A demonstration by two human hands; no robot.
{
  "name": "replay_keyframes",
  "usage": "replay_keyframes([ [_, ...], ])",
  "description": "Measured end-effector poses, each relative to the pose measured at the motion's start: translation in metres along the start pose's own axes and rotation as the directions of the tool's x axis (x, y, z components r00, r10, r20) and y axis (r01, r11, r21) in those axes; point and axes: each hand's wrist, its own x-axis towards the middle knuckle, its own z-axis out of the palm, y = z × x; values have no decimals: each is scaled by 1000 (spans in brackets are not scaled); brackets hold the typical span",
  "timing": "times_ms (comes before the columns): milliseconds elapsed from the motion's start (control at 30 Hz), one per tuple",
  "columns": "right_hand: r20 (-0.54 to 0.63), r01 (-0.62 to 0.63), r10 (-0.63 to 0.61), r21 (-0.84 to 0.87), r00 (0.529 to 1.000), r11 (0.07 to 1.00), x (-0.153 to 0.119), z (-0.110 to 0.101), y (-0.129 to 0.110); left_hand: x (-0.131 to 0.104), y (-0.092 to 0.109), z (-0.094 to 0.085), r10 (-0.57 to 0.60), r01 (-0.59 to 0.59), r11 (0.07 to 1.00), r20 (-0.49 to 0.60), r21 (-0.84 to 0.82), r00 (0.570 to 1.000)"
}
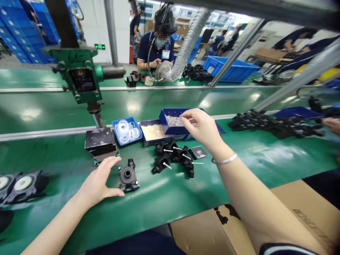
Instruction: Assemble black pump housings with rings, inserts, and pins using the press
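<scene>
The left hand [98, 180] is held open, with thumb and fingers spread around one side of the black housing [128, 176]. The housing is placed flat on the green surface [154, 198], between the thumb tip and the fingertips; whether it is touched cannot be told. The right hand [203, 126] is held over the upper bin [180, 111], with its fingertips brought together near the small metal parts [173, 121]; whether one is gripped cannot be seen.

The upper bin, of dark blue, is set above the right portion of the lower bin [151, 142], in which many small pale pieces [154, 131] are contained. To the left of these, a blue tray [130, 142] is filled with white rings [124, 130]. In front of the bins, several black fittings [160, 163] with white pins [167, 165] are grouped, and a square plate [198, 152] is laid beside them.
</scene>
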Motion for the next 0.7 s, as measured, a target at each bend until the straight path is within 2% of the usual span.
replay_keyframes([
  [33,117,-89,101,-111,988,990,18,-1,17,12,3,-7,17,-16,1000,-31,21,999],
  [67,256,-155,208,-211,944,965,34,1,33,27,8,-13,37,-34,998,-66,45,997],
  [100,335,-180,261,-253,905,950,47,5,47,45,14,-18,63,-56,996,-98,72,993],
  [167,429,-206,317,-286,846,936,66,17,67,88,33,-23,142,-126,984,-140,123,980],
  [233,461,-217,323,-269,826,938,75,33,78,138,54,-20,246,-228,963,-129,142,961],
  [300,468,-229,320,-243,824,943,77,46,82,188,74,-10,313,-303,940,-43,156,949],
  [367,448,-243,313,-208,838,947,76,52,84,236,87,5,272,-292,929,118,228,955],
  [467,371,-284,324,-158,870,946,72,50,88,294,98,33,195,-267,918,254,293,947],
  [567,278,-347,368,-124,887,930,70,46,91,332,102,58,101,-221,919,350,325,931],
  [700,215,-417,418,-52,882,907,69,44,94,353,98,73,12,-174,929,444,327,896],
])
